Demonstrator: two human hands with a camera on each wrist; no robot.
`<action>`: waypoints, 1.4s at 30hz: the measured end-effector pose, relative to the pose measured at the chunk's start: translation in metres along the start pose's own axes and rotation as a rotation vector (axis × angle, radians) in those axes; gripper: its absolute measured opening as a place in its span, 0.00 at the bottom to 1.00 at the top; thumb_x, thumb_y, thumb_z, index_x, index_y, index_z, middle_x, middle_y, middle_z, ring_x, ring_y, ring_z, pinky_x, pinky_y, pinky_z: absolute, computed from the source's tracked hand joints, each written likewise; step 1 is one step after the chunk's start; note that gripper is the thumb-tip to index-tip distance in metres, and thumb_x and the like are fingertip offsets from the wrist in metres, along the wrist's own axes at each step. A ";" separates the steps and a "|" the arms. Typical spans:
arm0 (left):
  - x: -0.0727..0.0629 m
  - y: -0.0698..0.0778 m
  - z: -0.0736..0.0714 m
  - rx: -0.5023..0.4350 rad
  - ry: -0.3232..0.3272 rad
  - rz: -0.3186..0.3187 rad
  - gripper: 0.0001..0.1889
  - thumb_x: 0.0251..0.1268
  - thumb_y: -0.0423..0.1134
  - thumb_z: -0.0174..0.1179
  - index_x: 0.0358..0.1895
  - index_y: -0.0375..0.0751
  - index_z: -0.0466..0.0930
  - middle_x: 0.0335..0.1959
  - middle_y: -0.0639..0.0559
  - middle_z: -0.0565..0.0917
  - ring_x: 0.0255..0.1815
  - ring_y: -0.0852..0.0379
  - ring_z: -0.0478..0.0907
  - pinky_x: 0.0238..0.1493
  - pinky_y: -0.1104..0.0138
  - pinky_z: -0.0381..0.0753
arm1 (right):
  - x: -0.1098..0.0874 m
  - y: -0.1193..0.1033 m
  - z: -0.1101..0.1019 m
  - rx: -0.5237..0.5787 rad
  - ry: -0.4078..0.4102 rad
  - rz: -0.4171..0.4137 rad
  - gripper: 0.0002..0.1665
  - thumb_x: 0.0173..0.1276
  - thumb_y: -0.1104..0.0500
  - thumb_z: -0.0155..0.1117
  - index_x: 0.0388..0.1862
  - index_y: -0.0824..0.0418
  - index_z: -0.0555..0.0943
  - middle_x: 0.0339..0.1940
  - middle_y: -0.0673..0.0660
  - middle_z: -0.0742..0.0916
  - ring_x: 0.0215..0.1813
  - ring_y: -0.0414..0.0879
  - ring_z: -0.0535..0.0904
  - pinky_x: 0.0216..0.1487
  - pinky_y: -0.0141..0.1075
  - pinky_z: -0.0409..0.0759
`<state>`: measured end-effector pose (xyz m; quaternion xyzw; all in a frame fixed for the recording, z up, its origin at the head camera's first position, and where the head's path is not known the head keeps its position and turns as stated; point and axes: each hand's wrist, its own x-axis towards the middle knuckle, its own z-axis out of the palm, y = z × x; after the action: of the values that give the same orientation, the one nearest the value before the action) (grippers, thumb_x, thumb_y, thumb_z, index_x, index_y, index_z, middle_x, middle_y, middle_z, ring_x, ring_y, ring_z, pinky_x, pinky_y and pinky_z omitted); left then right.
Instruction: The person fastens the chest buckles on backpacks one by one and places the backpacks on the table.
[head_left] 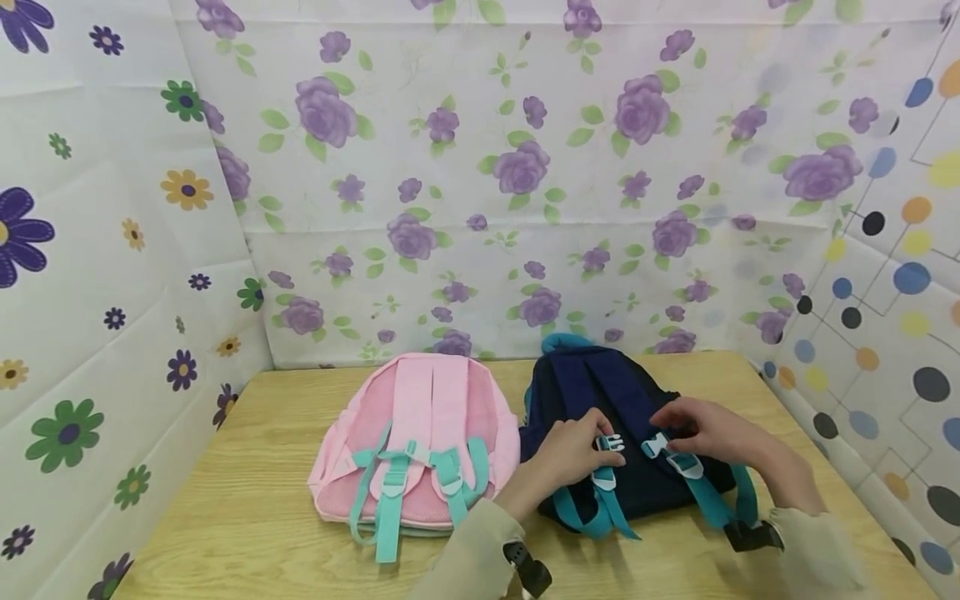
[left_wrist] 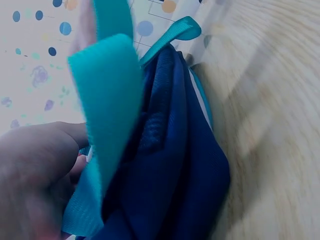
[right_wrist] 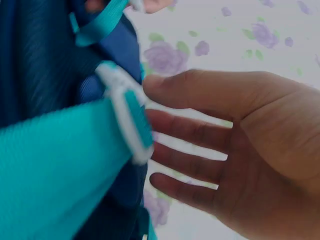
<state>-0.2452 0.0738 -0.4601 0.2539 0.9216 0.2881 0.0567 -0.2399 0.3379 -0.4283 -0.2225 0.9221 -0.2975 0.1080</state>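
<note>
A dark navy backpack (head_left: 630, 492) lies with its shoulder straps facing up and has teal webbing. My left hand (head_left: 573, 450) pinches the pronged half of a white buckle (head_left: 615, 442) between thumb and fingers, over the left strap. Beside the right strap, my right hand (head_left: 701, 429) hovers at the white socket half of the buckle (head_left: 655, 445). In the right wrist view, the fingers (right_wrist: 187, 162) of that hand are extended and spread near a white strap adjuster (right_wrist: 125, 110). Teal webbing (left_wrist: 110, 100) partly covers my left fingers in the left wrist view.
A pink backpack (head_left: 432, 400) with teal straps lies to the left on the wooden table (head_left: 247, 492). Flowered cloth (head_left: 480, 208) hangs behind the table, and a dotted sheet (head_left: 870, 333) stands on the right.
</note>
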 end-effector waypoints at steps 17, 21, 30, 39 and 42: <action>-0.003 -0.003 0.015 -0.027 0.016 -0.053 0.18 0.60 0.62 0.65 0.46 0.62 0.74 0.43 0.64 0.83 0.48 0.58 0.76 0.50 0.66 0.74 | -0.002 0.014 0.008 -0.057 0.003 -0.053 0.17 0.68 0.55 0.68 0.54 0.58 0.82 0.46 0.49 0.85 0.45 0.39 0.80 0.42 0.31 0.80; -0.003 -0.004 0.014 -0.039 0.017 -0.048 0.17 0.61 0.61 0.65 0.47 0.61 0.74 0.44 0.64 0.83 0.47 0.58 0.76 0.49 0.66 0.74 | 0.001 0.010 0.008 -0.070 0.012 -0.078 0.17 0.68 0.55 0.68 0.54 0.58 0.82 0.44 0.48 0.85 0.43 0.34 0.79 0.41 0.31 0.80; -0.004 -0.007 0.013 -0.034 0.015 -0.044 0.18 0.62 0.61 0.65 0.47 0.60 0.74 0.42 0.65 0.82 0.45 0.60 0.76 0.50 0.67 0.73 | 0.005 0.000 0.015 -0.037 -0.013 -0.146 0.20 0.69 0.55 0.67 0.57 0.59 0.80 0.47 0.50 0.84 0.46 0.39 0.81 0.42 0.32 0.80; -0.004 -0.008 0.011 -0.037 0.023 -0.059 0.17 0.61 0.61 0.66 0.45 0.60 0.74 0.38 0.67 0.82 0.43 0.62 0.76 0.49 0.68 0.72 | 0.014 -0.004 0.027 -0.094 -0.029 -0.175 0.15 0.67 0.57 0.69 0.53 0.54 0.83 0.46 0.47 0.82 0.43 0.39 0.79 0.41 0.34 0.79; -0.004 -0.009 0.012 -0.039 0.027 -0.062 0.17 0.60 0.61 0.66 0.45 0.61 0.74 0.38 0.67 0.82 0.43 0.62 0.77 0.47 0.69 0.72 | 0.016 -0.005 0.030 -0.122 -0.030 -0.175 0.14 0.67 0.55 0.69 0.51 0.51 0.83 0.47 0.46 0.82 0.43 0.38 0.78 0.41 0.36 0.79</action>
<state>-0.2426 0.0713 -0.4750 0.2201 0.9239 0.3077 0.0580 -0.2421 0.3123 -0.4503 -0.3127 0.9138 -0.2460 0.0816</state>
